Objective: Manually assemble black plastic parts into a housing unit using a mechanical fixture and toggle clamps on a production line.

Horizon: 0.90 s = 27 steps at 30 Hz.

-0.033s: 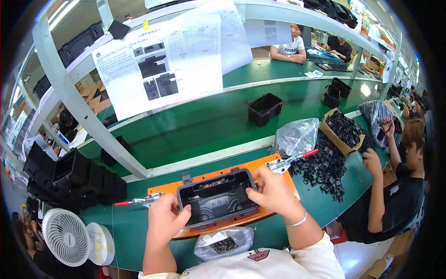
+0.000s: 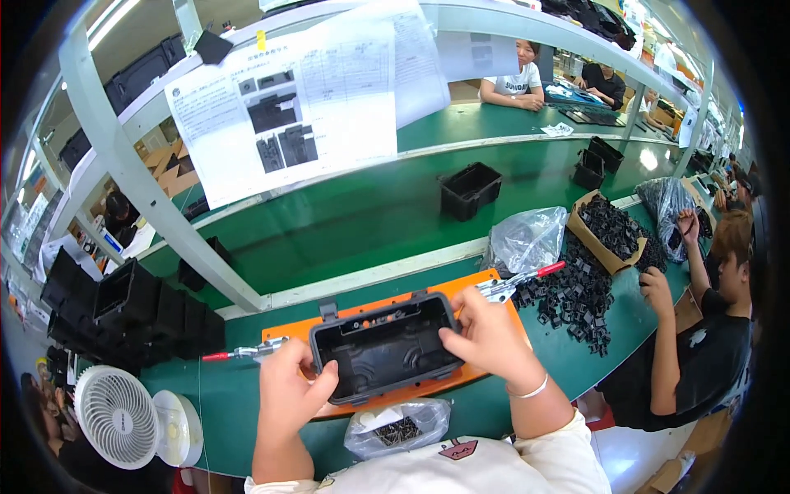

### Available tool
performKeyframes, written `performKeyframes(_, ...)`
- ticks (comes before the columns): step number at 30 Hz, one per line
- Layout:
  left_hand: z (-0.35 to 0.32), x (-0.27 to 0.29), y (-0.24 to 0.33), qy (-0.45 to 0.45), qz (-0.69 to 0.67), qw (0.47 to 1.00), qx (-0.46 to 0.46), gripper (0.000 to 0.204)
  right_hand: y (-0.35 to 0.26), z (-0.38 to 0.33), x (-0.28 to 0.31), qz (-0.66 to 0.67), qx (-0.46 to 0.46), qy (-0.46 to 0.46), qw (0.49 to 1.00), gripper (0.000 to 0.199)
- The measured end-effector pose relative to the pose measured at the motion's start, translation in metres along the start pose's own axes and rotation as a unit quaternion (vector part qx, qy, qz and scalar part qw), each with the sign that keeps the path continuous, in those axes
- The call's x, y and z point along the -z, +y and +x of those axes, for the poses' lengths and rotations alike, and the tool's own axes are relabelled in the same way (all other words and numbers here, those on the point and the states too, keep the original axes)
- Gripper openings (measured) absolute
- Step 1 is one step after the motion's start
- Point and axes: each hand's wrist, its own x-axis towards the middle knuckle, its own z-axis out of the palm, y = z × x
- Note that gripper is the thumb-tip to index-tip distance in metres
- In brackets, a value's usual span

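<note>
Left hand (image 2: 290, 385) and right hand (image 2: 492, 339) grip opposite ends of black box (image 2: 383, 358), thumbs over rim, fingers curled partway around outside, likely for even control. Box is over orange plate (image 2: 284, 332) on desk (image 2: 234, 412), open side facing person, presumably keeping interior in view.

Green workbench (image 2: 234, 399), grey metal frame (image 2: 154, 189), strip light (image 2: 113, 23)
</note>
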Motion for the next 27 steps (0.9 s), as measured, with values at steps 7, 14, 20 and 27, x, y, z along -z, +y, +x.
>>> performKeyframes(7,-0.018,0.007,0.041,0.08,-0.012,0.988,-0.131,0.035,-0.005,-0.009,0.002,0.044,0.092,0.049,0.994,0.026)
performKeyframes(14,-0.021,0.005,0.041,0.094,-0.011,0.984,-0.154,0.033,0.001,-0.013,0.0,0.053,0.118,0.067,0.989,0.026)
performKeyframes(20,0.003,-0.011,-0.007,0.086,-0.215,0.972,-0.038,0.029,0.007,-0.005,-0.008,0.218,0.057,0.057,0.973,0.027)
performKeyframes(27,0.102,-0.027,-0.078,0.017,-0.337,0.901,0.274,0.016,-0.015,0.003,0.011,0.102,0.083,-0.005,0.991,0.026)
